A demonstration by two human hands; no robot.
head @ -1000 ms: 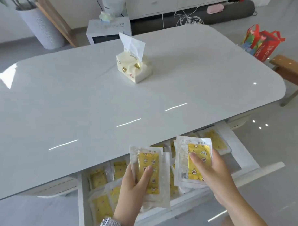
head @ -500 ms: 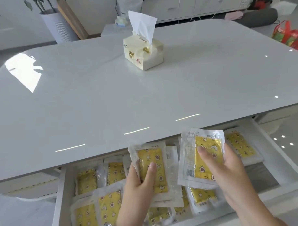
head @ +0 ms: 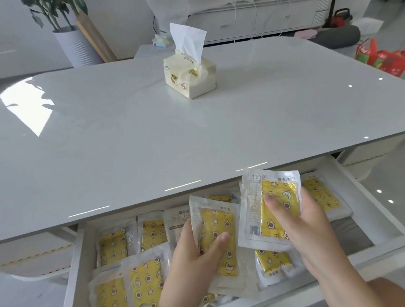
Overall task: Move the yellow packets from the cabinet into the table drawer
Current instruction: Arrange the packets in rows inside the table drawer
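Note:
The white table drawer [head: 368, 207] stands pulled open under the table's near edge. Several yellow packets in clear wrappers lie inside, such as one at the front left [head: 144, 279] and one at the far right [head: 322, 195]. My left hand [head: 191, 257] grips a small stack of yellow packets [head: 219, 226] over the drawer's middle, thumb on top. My right hand [head: 298, 221] holds another yellow packet [head: 258, 208] just to the right, thumb pressed on its face. The cabinet is out of view.
A glossy white table [head: 127, 137] fills the middle, with a tissue pack [head: 189, 75] on its far part. Behind stand a potted plant [head: 76, 45], a low white sideboard [head: 261, 20] and red bags [head: 384, 57] on the floor at right.
The view has moved closer and tilted down, showing more of the open drawer. Both hands keep their packets and have lowered slightly towards the drawer.

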